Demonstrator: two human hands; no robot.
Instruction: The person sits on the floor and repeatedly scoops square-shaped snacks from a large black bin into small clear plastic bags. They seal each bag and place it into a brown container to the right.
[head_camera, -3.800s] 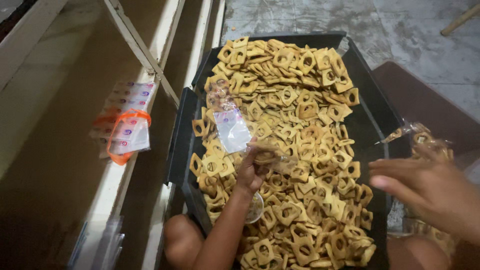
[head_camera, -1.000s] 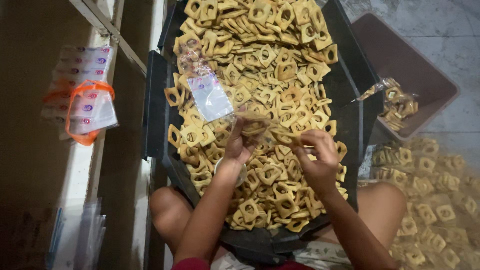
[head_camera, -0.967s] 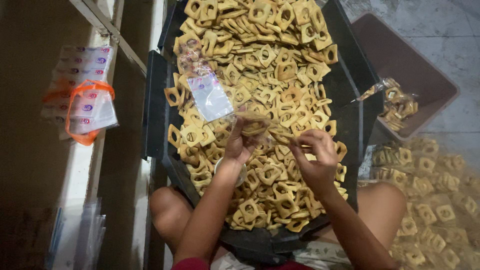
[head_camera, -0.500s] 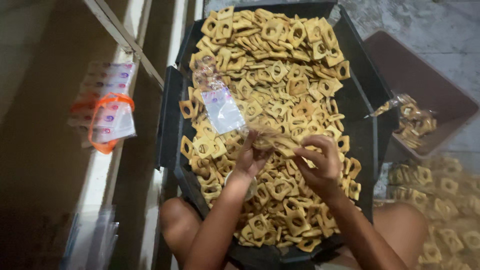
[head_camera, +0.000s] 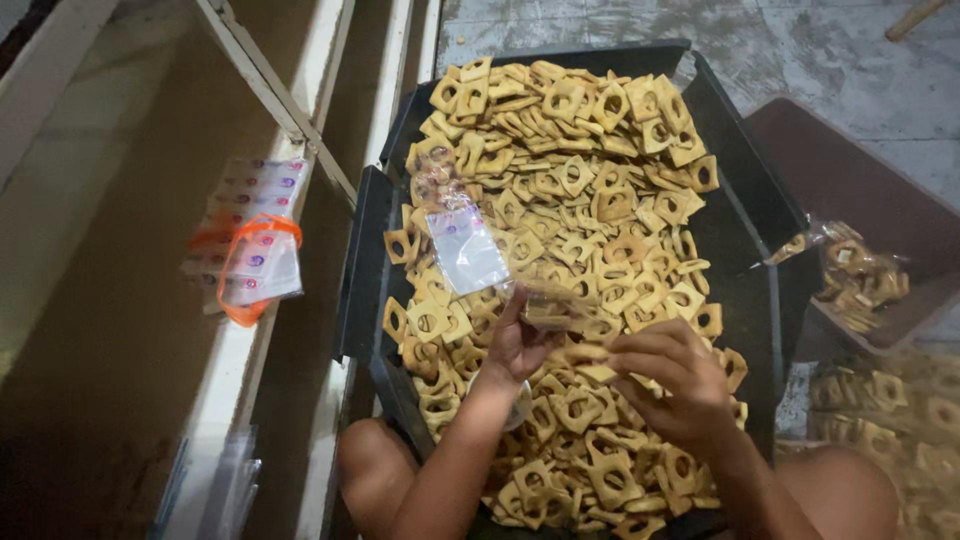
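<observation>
Grey concrete floor (head_camera: 830, 50) surrounds a large black tray (head_camera: 745, 200) heaped with square, golden-brown crackers (head_camera: 570, 190), each pierced by a hole. A seated person works over the tray's near half, knees showing at the bottom edge. Both hands meet above the pile: the left hand (head_camera: 520, 345) grips the neck of a small clear plastic bag (head_camera: 545, 300) partly filled with crackers, fingers pinched around it, while the right hand (head_camera: 670, 385), just beside it, curls its fingers around a few crackers at the bag's mouth. Whether those crackers touch the bag cannot be told through the blur. An empty clear packet (head_camera: 468, 250) with a white panel lies flat on the crackers, just beyond the left hand. To the right, well apart, a brown tub (head_camera: 860, 180) holds a filled bag of crackers (head_camera: 850, 275); more filled bags (head_camera: 900, 410) lie near the right knee. On the left, a stack of printed packets bound with an orange band (head_camera: 255, 265) rests on a pale wooden frame (head_camera: 270, 90).
</observation>
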